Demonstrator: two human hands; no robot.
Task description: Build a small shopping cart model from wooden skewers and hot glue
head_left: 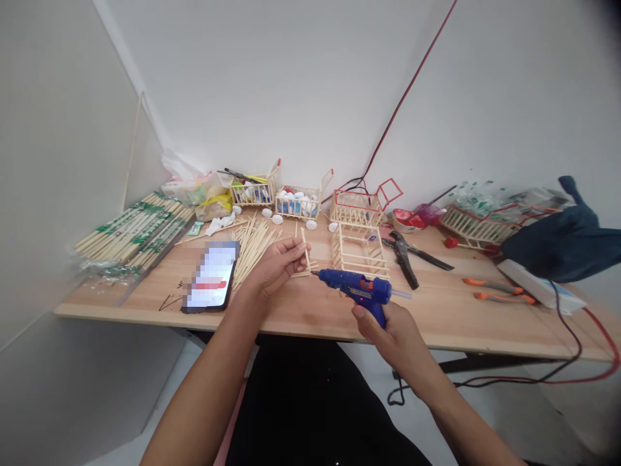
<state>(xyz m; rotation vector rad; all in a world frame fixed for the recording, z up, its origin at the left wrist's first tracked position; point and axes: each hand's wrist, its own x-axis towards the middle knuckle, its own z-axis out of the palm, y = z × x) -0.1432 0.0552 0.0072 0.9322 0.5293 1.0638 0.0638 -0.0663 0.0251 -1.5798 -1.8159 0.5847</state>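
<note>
My left hand (281, 264) pinches a short wooden stick (305, 249) between thumb and fingers, holding it nearly upright. In my right hand (395, 333) is a blue hot glue gun (356, 288), gripped by its handle, with a clear glue stick (402, 294) poking out of its back. The gun's nozzle points left, close to the lower end of the stick; whether they touch I cannot tell. Just beyond the gun stands an open box-like frame of wooden sticks (361, 255). A loose pile of sticks (255, 243) lies left of my left hand.
Small stick-built carts (297, 206) line the wall. Packaged chopsticks (138, 230) and a phone (211, 277) lie left. To the right are black-handled cutters (405, 259), orange-handled pliers (504, 291), a white power strip (541, 287), dark blue cloth (563, 236) and cables hanging past the table's front edge.
</note>
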